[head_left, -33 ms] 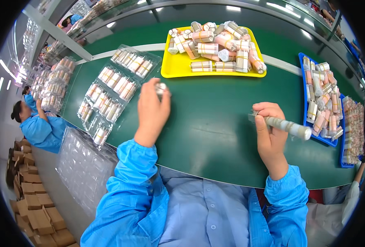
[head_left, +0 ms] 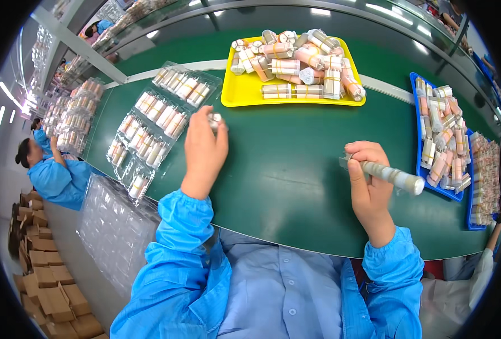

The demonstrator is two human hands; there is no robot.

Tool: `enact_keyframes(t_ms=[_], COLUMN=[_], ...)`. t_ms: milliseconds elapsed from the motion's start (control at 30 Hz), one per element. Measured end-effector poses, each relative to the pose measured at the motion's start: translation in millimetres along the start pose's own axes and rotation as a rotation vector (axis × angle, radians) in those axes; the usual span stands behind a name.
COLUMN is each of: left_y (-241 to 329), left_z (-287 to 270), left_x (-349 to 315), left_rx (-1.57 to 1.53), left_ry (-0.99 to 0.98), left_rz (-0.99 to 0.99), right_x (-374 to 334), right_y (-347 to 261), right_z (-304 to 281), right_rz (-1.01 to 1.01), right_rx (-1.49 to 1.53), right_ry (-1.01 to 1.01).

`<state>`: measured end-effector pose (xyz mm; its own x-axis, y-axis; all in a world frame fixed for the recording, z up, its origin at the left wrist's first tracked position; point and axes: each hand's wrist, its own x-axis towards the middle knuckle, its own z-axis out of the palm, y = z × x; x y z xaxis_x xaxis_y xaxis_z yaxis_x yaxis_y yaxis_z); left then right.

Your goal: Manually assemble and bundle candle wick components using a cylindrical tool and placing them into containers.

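Note:
My left hand (head_left: 205, 148) is closed around a small white-ended roll (head_left: 214, 118), most of it hidden by the fingers. It is just right of clear plastic blister trays (head_left: 201, 100), whose pockets hold pale pink, white and grey rolls with yellow bands. My right hand (head_left: 371, 186) grips a long slim grey-and-white roll in clear wrap (head_left: 394, 176), its white end pointing right and toward me. A bit of clear film shows by my right fingertips. Both hands are above the green tabletop (head_left: 279, 164).
A yellow tray (head_left: 242, 93) of similar wrapped rolls stands at the far middle. Blue trays (head_left: 423, 161) of rolls are at the right. Stacked empty clear trays (head_left: 112, 231) sit by the left table edge. A person in blue (head_left: 58, 178) works at the left, near cardboard boxes (head_left: 55, 302).
My left hand has shifted slightly left toward the blister trays, still holding its roll. My right hand and its roll have moved a little left.

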<state>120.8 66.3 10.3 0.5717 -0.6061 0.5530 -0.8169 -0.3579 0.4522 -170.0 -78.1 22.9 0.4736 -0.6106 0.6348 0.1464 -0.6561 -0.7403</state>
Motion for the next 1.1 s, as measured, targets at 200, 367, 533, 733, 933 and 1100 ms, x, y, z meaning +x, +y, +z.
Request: enact_keyframes(t_ms=[200, 367, 533, 733, 933, 1100], left_y=[24.5, 57.5, 48.8, 41.4, 99.5, 120.4], left_z=[13.4, 59.3, 77.0, 78.9, 22.6, 32.3], left_x=[24.0, 49.4, 69.0, 69.5, 47.5, -9.6], left_rx=[0.403, 0.108, 0.104, -0.176, -0.405, -0.473], left_ry=[0.150, -0.061, -0.419, -0.228, -0.189, -0.531], left_rz=[0.359, 0.417, 0.172, 0.138, 0.294, 0.506], right_x=[-0.5, 0.1, 0.4, 0.3, 7.1, 5.3], right_y=[-0.7, 5.4, 6.4, 5.9, 7.9, 10.5], right_z=[2.9, 2.8, 2.0, 5.1, -5.0, -6.1], right_rz=[-0.016, 0.009, 0.018, -0.026, -0.003, 0.094], right_rx=[-0.043, -0.061, -0.065, -0.078, -0.108, 0.048], right_ry=[-0.013, -0.018, -0.023, -0.029, 0.049, 0.090])
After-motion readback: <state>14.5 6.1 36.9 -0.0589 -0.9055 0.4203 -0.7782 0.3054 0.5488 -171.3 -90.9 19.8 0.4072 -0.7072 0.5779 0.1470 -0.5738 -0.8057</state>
